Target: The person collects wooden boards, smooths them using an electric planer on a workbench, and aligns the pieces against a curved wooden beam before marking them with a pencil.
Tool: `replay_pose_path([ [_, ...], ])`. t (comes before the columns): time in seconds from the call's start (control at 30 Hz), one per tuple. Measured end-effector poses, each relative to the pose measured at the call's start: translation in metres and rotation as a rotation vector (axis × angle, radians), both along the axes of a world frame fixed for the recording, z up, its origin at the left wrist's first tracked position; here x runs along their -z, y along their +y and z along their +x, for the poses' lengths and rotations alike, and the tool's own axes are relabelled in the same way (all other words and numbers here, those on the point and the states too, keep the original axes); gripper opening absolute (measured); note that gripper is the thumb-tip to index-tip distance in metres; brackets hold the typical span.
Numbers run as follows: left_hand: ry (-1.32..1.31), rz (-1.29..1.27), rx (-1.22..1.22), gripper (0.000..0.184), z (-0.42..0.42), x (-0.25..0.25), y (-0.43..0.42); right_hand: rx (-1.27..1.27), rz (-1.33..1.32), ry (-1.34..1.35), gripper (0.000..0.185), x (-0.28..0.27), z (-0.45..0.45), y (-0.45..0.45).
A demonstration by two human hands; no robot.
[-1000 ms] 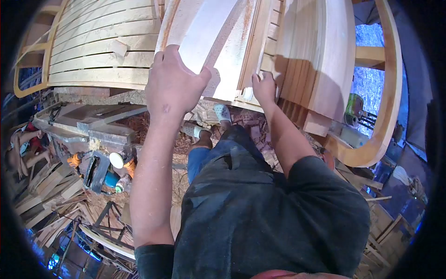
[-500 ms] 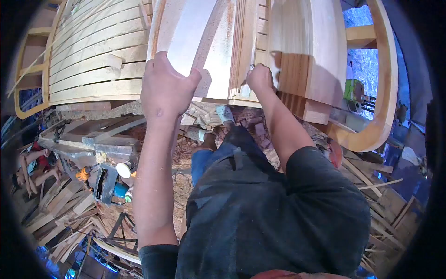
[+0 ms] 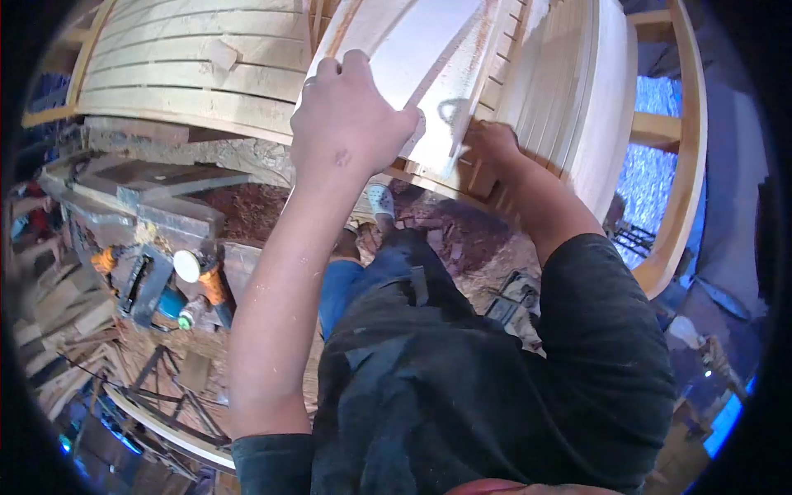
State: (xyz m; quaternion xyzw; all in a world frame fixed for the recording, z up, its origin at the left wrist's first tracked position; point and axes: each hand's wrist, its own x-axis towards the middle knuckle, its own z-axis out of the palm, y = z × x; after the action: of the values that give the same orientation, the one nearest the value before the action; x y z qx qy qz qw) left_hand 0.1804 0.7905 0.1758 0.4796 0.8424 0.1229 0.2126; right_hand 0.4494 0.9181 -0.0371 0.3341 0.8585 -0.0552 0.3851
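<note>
pale-wood board: long axis points away, leaning right. slats stretch left; planks crowd right. left hand spread, right hand curled at edges; hold, cannot tell.

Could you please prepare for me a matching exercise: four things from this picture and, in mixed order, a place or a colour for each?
1. left hand
2. small wood block
3. shirt
4. shoe

A. pale, spotted
B. on the slatted panel
C. at the wide board's left edge
D. dark

Pairs: 1-C, 2-B, 3-D, 4-A
</note>
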Motion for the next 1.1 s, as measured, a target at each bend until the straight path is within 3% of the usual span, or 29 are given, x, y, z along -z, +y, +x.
replay_pose_path([
  [0.13,-0.03,-0.008,-0.005,0.067,-0.003,0.0,-0.003,0.113,0.009,-0.027,0.035,-0.034,-0.027,0.0],
  [0.43,-0.044,0.05,-0.042,0.065,-0.005,0.01,-0.005,0.009,0.001,-0.178,0.035,0.041,0.008,0.039],
  [0.6,-0.038,0.054,-0.011,0.055,-0.004,0.001,-0.007,-0.028,-0.011,-0.166,0.038,0.011,-0.009,0.03],
  [0.87,-0.049,-0.018,-0.022,0.056,-0.006,-0.004,-0.002,-0.052,-0.086,-0.109,0.033,0.027,0.011,0.05],
  [1.0,-0.045,-0.024,-0.016,0.06,-0.005,0.001,-0.002,-0.15,-0.09,-0.034,0.028,-0.006,0.018,0.045],
  [1.1,-0.027,-0.029,-0.011,0.061,-0.003,-0.001,0.0,-0.064,-0.094,-0.045,0.026,-0.015,0.018,0.039],
])
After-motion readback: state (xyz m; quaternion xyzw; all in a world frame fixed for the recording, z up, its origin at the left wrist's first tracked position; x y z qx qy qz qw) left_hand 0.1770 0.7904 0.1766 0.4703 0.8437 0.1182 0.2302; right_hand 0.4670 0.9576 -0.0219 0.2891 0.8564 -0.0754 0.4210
